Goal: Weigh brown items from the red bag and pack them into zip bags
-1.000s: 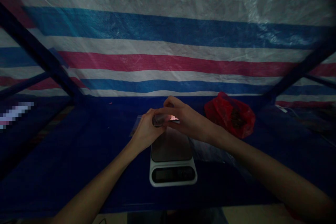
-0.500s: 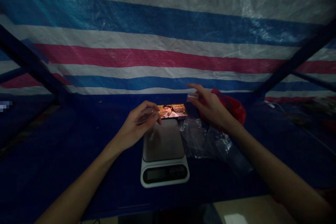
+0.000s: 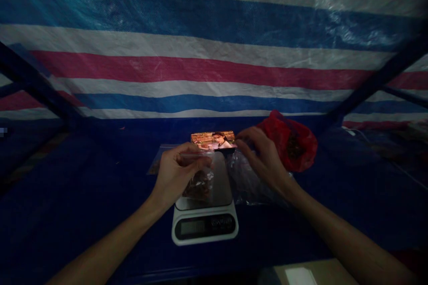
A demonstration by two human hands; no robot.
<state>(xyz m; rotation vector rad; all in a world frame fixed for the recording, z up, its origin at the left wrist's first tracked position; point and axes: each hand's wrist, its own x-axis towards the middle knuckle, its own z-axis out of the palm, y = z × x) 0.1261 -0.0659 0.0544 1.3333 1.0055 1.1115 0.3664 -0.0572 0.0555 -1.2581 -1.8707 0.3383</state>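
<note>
My left hand [image 3: 177, 167] pinches the top edge of a clear zip bag [image 3: 199, 186] with brown bits inside. That bag hangs over, or rests on, the steel plate of a kitchen scale [image 3: 223, 189]; I cannot tell which. My right hand [image 3: 261, 153] is by the right end of a lit phone [image 3: 214, 139], above a pile of clear plastic bags [image 3: 245, 182]. Its thumb and fingers are a little apart, with nothing visible between them. Another clear zip bag [image 3: 156, 160] lies left of my left hand, partly hidden by it.
A red plastic bag [image 3: 279, 136] with its mouth open, brown bits inside, stands behind and right of my right hand. All sits on a blue table [image 3: 133, 240]. A striped tarp [image 3: 207, 71] hangs behind, between dark blue frame bars [image 3: 371, 82].
The filled zip bag now shows in my left hand over the scale. Another bag has appeared at left. My right hand has come down and no longer shows the small clear piece.
</note>
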